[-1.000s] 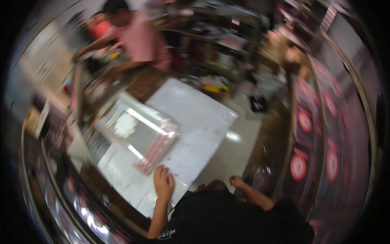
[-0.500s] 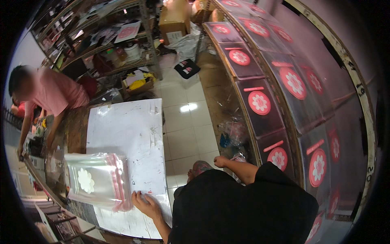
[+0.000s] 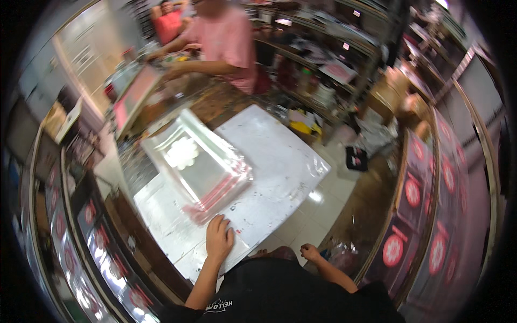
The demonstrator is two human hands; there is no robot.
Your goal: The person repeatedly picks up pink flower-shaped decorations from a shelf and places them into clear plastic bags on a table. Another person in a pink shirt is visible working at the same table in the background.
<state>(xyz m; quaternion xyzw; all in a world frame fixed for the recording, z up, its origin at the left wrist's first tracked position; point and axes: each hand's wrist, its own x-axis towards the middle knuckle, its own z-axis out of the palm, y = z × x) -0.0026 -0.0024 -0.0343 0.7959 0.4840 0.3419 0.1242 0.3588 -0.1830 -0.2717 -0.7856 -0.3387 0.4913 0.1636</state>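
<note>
A stack of clear plastic bags (image 3: 207, 161) lies on a white board (image 3: 269, 156). The bags carry a white flower print and pink bands along the near edge. My left hand (image 3: 219, 237) rests on the board at the near edge of the stack, fingers stretched out and holding nothing. Beside my body, over the floor to the right, hangs my right hand (image 3: 309, 252) with its fingers curled in; nothing shows in it.
Across the table a person in a pink shirt (image 3: 223, 48) handles a framed screen (image 3: 137, 99). Racks of pink-printed sheets stand right (image 3: 412, 194) and left (image 3: 99, 237). Cardboard boxes (image 3: 385, 97) and a black folded item (image 3: 356, 158) lie beyond, near crowded shelves (image 3: 301, 54).
My view has swung left, bringing the left rack, the framed screen and another person in red into sight. My left hand stays by the bags; my right hand remains curled.
</note>
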